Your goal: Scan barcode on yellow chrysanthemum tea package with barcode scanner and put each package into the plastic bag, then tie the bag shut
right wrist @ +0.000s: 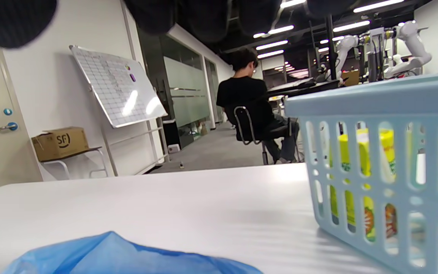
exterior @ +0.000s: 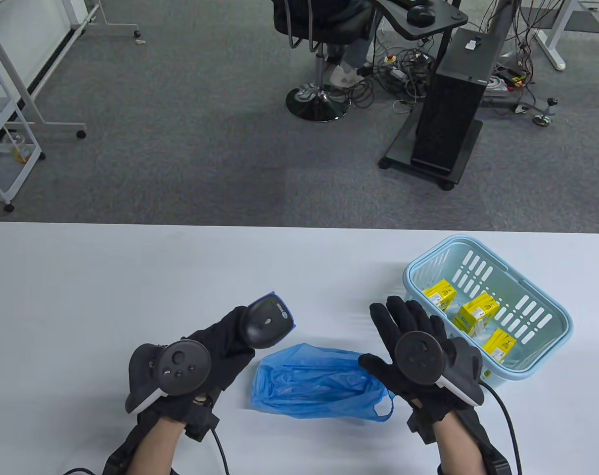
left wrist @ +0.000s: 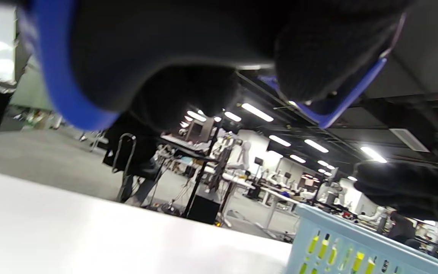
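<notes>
My left hand (exterior: 220, 346) grips the black barcode scanner (exterior: 267, 319), whose head with a blue rim points toward the far right. A crumpled blue plastic bag (exterior: 319, 383) lies on the white table (exterior: 131, 282) between my hands. My right hand (exterior: 403, 336) hovers open with straight fingers just left of the light blue basket (exterior: 551, 316), thumb above the bag's right end. Three yellow chrysanthemum tea packages (exterior: 477, 311) lie inside the basket. In the right wrist view the yellow packages (right wrist: 371, 167) show through the basket slots (right wrist: 394, 213), and the bag (right wrist: 127, 255) lies below.
The basket (left wrist: 356, 251) stands at the table's right side, close to the front edge. Beyond the table's far edge are grey carpet, a black computer tower on a cart (exterior: 450, 114), a stool, and a seated person (right wrist: 249, 102).
</notes>
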The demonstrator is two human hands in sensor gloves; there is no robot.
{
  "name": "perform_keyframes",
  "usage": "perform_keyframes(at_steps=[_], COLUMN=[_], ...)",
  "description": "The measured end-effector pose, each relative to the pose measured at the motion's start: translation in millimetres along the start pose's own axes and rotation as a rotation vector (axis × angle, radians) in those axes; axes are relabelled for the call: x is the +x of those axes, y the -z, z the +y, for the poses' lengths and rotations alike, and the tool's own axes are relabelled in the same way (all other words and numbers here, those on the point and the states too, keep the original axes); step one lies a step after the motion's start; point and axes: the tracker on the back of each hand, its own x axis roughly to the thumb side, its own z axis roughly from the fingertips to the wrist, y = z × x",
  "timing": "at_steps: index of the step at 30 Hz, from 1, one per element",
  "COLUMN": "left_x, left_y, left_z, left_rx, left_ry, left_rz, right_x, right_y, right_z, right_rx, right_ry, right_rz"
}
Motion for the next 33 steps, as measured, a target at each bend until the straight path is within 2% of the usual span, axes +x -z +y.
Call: perform_keyframes(at_steps=[5,9,12,18,21,26,30,33], left_x=[10,10,14,23,27,37,41,39], left_y=[-1,-2,-5,-10,-12,-12,-10,-10], left_z=[-4,0,4,21,27,27,24,19], left_rx=[0.056,0.035,0.032,0.056,0.075,0.035,0.007,-0.009], left_ry=[0.004,-0.058,-0.075,-0.147,-0.126,-0.086,-0.076,-0.063], left_rz=[-0.056,-0.054,-0.06,-0.082,-0.087,-0.121,-0.131,-0.122], right_x=[-2,-6,-3,-12,-36,-92,-133,-157], right_y=[1,-2,-4,5,18,44,70,92], right_z=[-5,-13,-18,-30,-47,-81,-81,-67], right_rx=[0.01,-0.014,-0.073,-0.089,-0.095,-0.105,0.006,0.164], right_ry=[0.008,-0.003,-0.082,-0.161,-0.209,-0.217,-0.208,-0.242], right_rz=[0.017,0.032,0.044,0.094,0.175,0.316,0.419,0.495])
